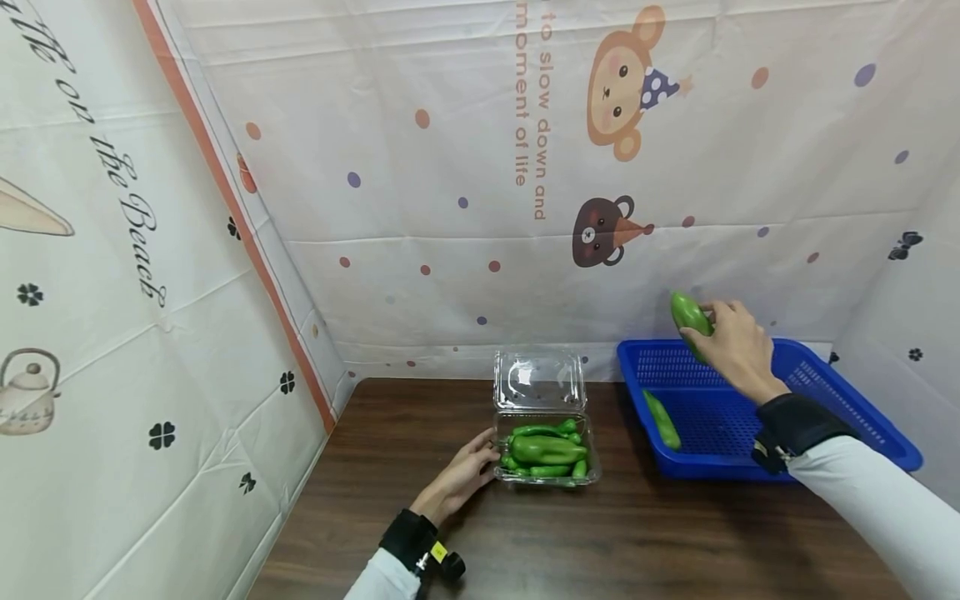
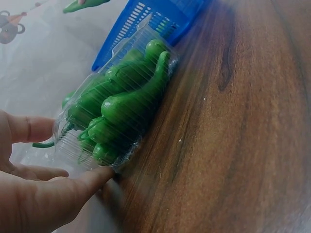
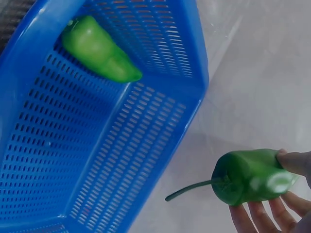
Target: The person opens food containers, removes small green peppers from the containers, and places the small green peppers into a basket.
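Note:
My right hand holds a plump green pepper above the far side of a blue plastic basket. In the right wrist view, thumb and fingers grip the body of this pepper, its stem pointing away. A second green pepper lies inside the basket, at its left end. My left hand touches the left side of a clear plastic clamshell box, fingers fairly straight in the left wrist view. Several green peppers fill the box, and its clear lid stands raised at the back.
Both box and basket stand on a dark wooden table. A printed white cloth hangs behind the table, with more cloth at both sides. The basket is to the right of the box, with a strip of table between them.

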